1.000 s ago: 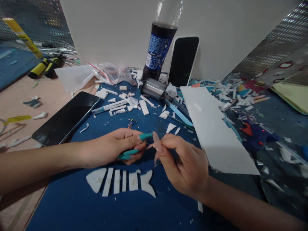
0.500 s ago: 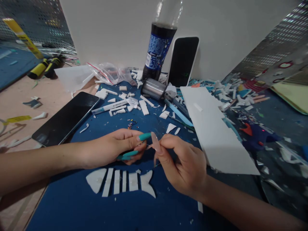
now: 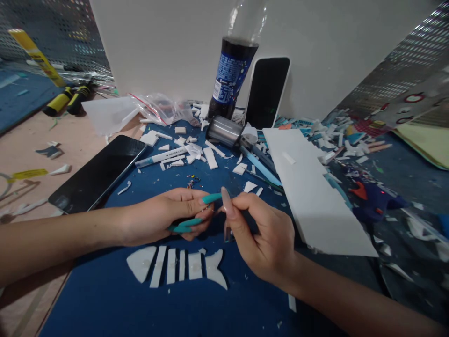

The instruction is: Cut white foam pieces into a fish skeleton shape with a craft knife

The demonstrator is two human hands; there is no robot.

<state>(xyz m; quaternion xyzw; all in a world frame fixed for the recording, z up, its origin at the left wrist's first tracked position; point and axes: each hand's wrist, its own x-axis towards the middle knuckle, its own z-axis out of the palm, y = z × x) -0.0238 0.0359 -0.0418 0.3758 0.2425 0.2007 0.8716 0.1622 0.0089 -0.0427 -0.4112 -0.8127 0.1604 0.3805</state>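
Note:
My left hand point(image 3: 185, 213), with long teal nails, is closed in a pinch at the centre, and a tiny beaded thing shows between its fingers. Close on its right, my right hand point(image 3: 263, 229) also pinches, thumb nail near the teal nail tip; what it holds is too fine to make out. Below both hands a fish shape in separate white pieces lies on the blue mat point(image 3: 140, 313): a head point(image 3: 142, 264), several strips and a tail point(image 3: 216, 269). Small coloured beads point(image 3: 192, 180) lie just beyond my left hand.
A dark phone point(image 3: 100, 173) lies at the left. Behind stand a cola bottle point(image 3: 231, 75) and an upright phone point(image 3: 267, 92), with a thread spool point(image 3: 224, 131) before them. A white board point(image 3: 315, 196), pens and many white scraps lie around.
My right hand has shifted slightly left and its fingers have turned a little. My left hand keeps its pinch. The view has moved slightly.

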